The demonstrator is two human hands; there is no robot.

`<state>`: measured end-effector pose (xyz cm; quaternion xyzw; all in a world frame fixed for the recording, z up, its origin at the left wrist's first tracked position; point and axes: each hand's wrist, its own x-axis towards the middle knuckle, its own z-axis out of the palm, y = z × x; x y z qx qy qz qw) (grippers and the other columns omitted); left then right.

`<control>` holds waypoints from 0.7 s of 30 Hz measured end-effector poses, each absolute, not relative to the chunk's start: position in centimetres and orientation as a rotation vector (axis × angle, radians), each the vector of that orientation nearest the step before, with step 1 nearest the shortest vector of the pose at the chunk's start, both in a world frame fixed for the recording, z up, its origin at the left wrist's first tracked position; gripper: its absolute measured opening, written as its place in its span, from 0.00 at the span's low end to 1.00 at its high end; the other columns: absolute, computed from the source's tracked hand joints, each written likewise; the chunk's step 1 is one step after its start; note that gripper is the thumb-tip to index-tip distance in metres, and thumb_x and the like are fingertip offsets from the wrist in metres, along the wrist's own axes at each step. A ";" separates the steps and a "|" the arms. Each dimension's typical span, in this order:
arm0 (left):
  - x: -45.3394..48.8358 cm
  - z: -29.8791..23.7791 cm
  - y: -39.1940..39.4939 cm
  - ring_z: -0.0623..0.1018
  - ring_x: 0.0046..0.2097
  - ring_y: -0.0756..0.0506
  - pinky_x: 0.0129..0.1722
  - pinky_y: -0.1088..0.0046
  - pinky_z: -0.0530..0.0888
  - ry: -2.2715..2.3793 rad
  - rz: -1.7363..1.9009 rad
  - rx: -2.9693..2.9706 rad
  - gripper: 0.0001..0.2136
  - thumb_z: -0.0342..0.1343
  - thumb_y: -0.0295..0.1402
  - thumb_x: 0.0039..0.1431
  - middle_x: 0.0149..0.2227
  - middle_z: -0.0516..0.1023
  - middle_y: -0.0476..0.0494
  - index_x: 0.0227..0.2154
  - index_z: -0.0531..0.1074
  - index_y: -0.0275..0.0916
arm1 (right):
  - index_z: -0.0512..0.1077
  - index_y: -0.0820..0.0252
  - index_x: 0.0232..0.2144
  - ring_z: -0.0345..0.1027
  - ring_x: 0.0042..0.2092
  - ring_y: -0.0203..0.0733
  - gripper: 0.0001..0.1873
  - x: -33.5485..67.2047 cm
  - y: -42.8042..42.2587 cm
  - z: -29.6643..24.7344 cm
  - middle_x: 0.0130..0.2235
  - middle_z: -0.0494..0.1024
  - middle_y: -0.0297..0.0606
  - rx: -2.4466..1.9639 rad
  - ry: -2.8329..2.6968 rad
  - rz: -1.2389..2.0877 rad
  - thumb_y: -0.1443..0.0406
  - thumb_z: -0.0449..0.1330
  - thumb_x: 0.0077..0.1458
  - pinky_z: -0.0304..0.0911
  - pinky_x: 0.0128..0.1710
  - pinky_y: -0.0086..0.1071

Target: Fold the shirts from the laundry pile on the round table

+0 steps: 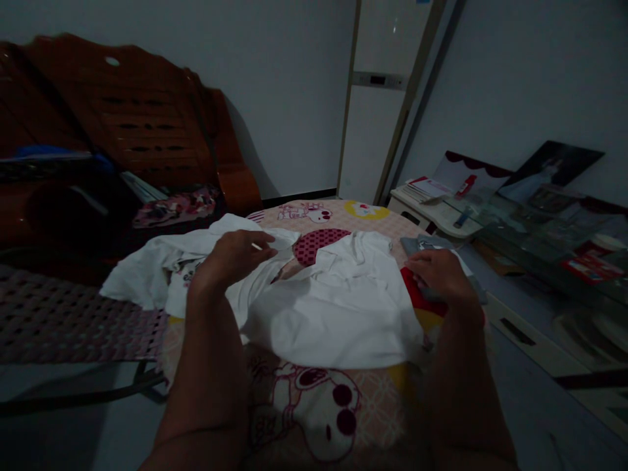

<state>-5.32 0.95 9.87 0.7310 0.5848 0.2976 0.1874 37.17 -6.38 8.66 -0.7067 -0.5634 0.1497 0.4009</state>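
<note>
A white garment (328, 320), wrinkled toward its far end, is spread on the round table covered with a patterned cloth (377, 399). My left hand (240, 256) hovers above its left side, thumb and fingers apart with nothing visible between them. Beneath and beyond that hand lies a second, bunched white garment (147, 261) with a dark print partly in sight. To the right of the spread garment, my right hand (438, 271) has loosely bent fingers and seems to hold nothing. It is over or beside a grey folded garment (411, 246), which it partly hides.
A woven lounger (78, 320) adjoins the table on the left, before a wooden bench (147, 131) with items on it. On the right stands a low cabinet with a glass top (530, 222) bearing papers and a photo. A tall white air conditioner (367, 137) stands behind.
</note>
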 end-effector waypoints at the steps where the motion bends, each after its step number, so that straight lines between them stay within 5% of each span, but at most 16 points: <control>1: -4.1 9.9 0.9 0.80 0.37 0.40 0.44 0.67 0.72 1.638 0.839 2.118 0.09 0.65 0.38 0.51 0.31 0.81 0.45 0.36 0.82 0.44 | 0.79 0.58 0.23 0.68 0.24 0.42 0.05 36.6 -5.8 8.4 0.19 0.73 0.36 -1.808 -1.512 0.360 0.64 0.66 0.48 0.60 0.29 0.34; 6: 3.6 7.8 1.0 0.79 0.47 0.37 0.51 0.65 0.72 1.440 0.425 2.375 0.09 0.59 0.32 0.56 0.40 0.83 0.40 0.38 0.82 0.41 | 0.81 0.61 0.41 0.74 0.43 0.47 0.13 34.0 -3.1 5.6 0.39 0.82 0.45 -1.878 -1.983 0.120 0.69 0.59 0.55 0.64 0.46 0.35; 9: 7.7 4.7 1.0 0.75 0.57 0.37 0.58 0.63 0.69 1.329 0.293 2.523 0.24 0.58 0.24 0.53 0.55 0.77 0.37 0.54 0.75 0.40 | 0.75 0.65 0.53 0.71 0.52 0.48 0.25 32.2 -2.4 2.8 0.51 0.79 0.50 -1.962 -2.242 0.108 0.76 0.57 0.52 0.61 0.54 0.35; 12: 10.8 1.8 1.3 0.70 0.61 0.36 0.57 0.62 0.71 1.331 0.172 2.639 0.34 0.57 0.20 0.51 0.64 0.67 0.32 0.64 0.64 0.37 | 0.72 0.64 0.55 0.67 0.56 0.50 0.23 30.3 -2.0 0.8 0.55 0.75 0.53 -2.041 -2.384 0.020 0.75 0.53 0.57 0.60 0.55 0.37; 16: 12.9 0.1 2.9 0.74 0.56 0.37 0.53 0.61 0.72 1.440 0.215 2.639 0.19 0.49 0.24 0.62 0.55 0.76 0.33 0.54 0.73 0.37 | 0.74 0.62 0.48 0.70 0.52 0.50 0.18 29.9 -0.3 0.4 0.50 0.76 0.53 -2.075 -2.281 -0.065 0.72 0.49 0.62 0.63 0.50 0.37; 21: 10.1 0.8 7.7 0.78 0.51 0.38 0.50 0.65 0.72 1.732 0.727 2.011 0.16 0.47 0.25 0.60 0.46 0.81 0.34 0.45 0.78 0.36 | 0.76 0.60 0.35 0.71 0.39 0.45 0.14 34.5 2.6 1.0 0.33 0.79 0.42 -1.957 -1.500 0.084 0.69 0.51 0.55 0.66 0.39 0.32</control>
